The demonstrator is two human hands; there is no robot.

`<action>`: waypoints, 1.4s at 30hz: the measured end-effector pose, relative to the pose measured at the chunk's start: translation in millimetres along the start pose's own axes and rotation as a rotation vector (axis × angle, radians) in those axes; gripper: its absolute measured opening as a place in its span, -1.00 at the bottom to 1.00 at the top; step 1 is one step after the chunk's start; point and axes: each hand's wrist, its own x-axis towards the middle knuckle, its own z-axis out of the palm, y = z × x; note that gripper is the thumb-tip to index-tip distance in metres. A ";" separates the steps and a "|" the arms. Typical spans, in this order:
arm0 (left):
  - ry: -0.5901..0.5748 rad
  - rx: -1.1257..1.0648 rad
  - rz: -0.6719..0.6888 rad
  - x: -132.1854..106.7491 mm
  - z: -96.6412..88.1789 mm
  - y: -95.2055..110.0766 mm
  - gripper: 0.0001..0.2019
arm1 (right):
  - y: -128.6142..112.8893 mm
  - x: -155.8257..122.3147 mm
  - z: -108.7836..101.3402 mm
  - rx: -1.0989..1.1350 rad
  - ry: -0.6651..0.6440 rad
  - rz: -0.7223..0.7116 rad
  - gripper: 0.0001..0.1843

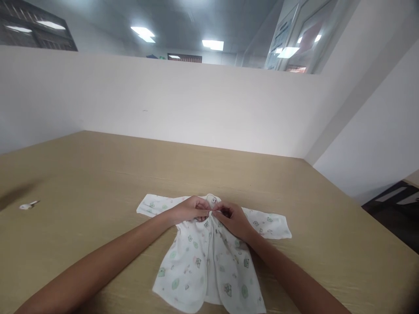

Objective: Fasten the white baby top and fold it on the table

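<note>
Fingers (202,213) of the left hand (187,210) and the right hand (234,221) meet at the neckline of a small white printed shirt (191,257), each pinching cloth at the top of the front opening. The shirt lies spread face up on the worktop (108,170), right before the person, sleeves out to both sides. The step in hand looks like work on the topmost front closure (whether a fastener sits under those fingertips, I cannot tell). Below the grip, the front edges run close together, then part towards the hem. As I judge it, the next move calls for lined-up edges and a firm pinch from both sides.
</note>
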 end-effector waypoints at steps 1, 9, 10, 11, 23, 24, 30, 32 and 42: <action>-0.001 -0.001 -0.003 -0.2 0.1 0.5 -0.40 | 0.8 0.1 0.1 0.012 0.002 0.005 -0.79; 0.014 -0.002 -0.019 -2.6 2.1 3.4 -0.49 | 3.7 1.4 3.7 -0.026 0.065 -0.040 -0.85; 0.016 -0.003 -0.022 -2.5 2.3 3.3 -0.51 | 2.7 1.5 3.9 -0.036 0.077 -0.052 -0.87; 0.015 -0.005 -0.024 -2.3 2.4 3.3 -0.52 | 1.3 1.4 3.9 -0.050 0.078 -0.065 -0.89; 0.008 -0.028 -0.021 -4.9 3.4 7.7 -0.45 | -2.7 -2.2 6.7 -0.172 0.113 -0.212 -0.93; 0.007 -0.028 -0.021 -4.7 3.2 7.5 -0.43 | -1.6 -2.1 7.2 -0.182 0.124 -0.228 -0.94; 0.007 -0.051 -0.005 -2.5 3.0 3.7 -0.42 | 1.7 -3.7 9.9 -0.164 0.138 -0.335 -0.91; 0.005 -0.070 0.007 -1.7 3.5 2.1 -0.43 | 1.7 -3.8 9.4 -0.134 0.123 -0.365 -0.89; 0.110 -0.196 0.110 0.1 13.3 -2.2 -0.32 | 2.5 0.6 6.3 -0.125 0.130 -0.153 -0.90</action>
